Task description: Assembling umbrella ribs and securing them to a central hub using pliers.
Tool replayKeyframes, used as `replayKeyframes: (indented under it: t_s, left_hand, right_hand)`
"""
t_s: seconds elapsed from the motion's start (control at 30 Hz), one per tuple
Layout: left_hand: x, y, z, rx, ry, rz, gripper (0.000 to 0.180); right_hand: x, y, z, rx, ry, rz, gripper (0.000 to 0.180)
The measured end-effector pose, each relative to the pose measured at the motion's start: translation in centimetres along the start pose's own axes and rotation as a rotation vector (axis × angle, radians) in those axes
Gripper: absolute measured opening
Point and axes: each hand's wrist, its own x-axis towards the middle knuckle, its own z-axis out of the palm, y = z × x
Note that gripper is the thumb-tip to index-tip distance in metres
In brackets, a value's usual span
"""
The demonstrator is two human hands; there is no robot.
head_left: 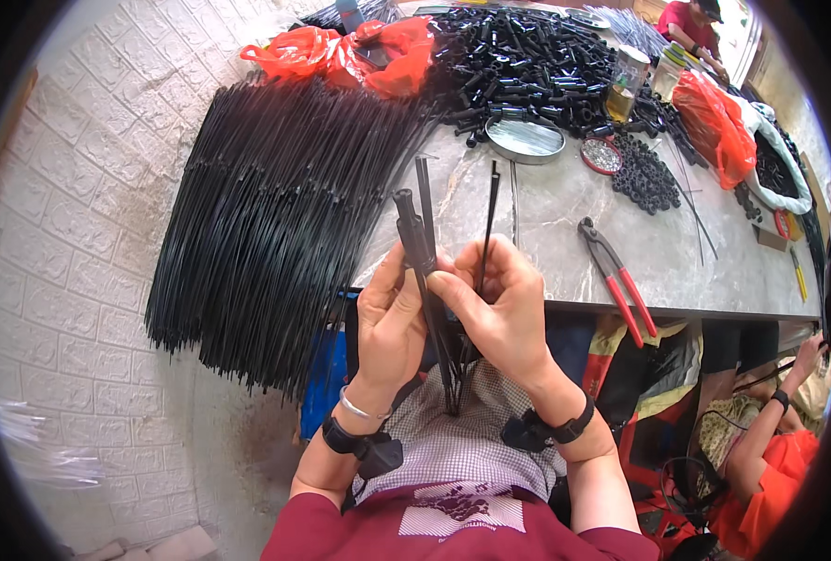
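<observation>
Both hands (pixel 453 313) grip thin black rods (pixel 426 252); pliers (pixel 618 277) nearby

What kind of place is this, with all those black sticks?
Probably a small workshop where parts get put together by hand. A big bundle of black rods hangs off the table, a heap of black tubes sits on it, and pliers lie nearby.

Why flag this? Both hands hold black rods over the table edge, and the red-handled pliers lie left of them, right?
Not quite. The head view shows the red-handled pliers lying on the table to the right of the hands, not left. The left hand and right hand do hold the black rods over the table edge.
</observation>
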Motion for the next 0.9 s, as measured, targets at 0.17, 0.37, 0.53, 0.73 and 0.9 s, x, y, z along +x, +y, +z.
replayKeyframes:
  t_s: [0.17, 0.37, 0.53, 0.73, 0.9]
  left_hand:
    - [-0.4, 0.7, 0.9, 0.037, 0.114, -0.014, 0.047]
    - [-0.2, 1.3, 1.8, 0.47, 0.023, -0.006, 0.064]
    - [0.7, 1.5, 3.1, 0.221, 0.223, -0.061, 0.048]
    - [1.3, 2.0, 2.2, 0.153, 0.182, 0.014, 0.053]
    - [1.4, 2.2, 2.6, 0.068, 0.087, 0.03, 0.05]
  right_hand:
    - [-0.2, 0.0, 0.4, -0.075, -0.029, -0.062, 0.02]
    - [-0.3, -0.3, 0.5, -0.103, 0.01, -0.116, 0.018]
    - [-0.5, -0.4, 0.8, -0.252, 0.05, -0.313, 0.022]
    - [-2.0, -2.3, 0.1, -0.312, -0.142, -0.546, 0.044]
    - [-1.9, -3.6, -0.6, 0.004, -0.077, -0.283, 0.03]
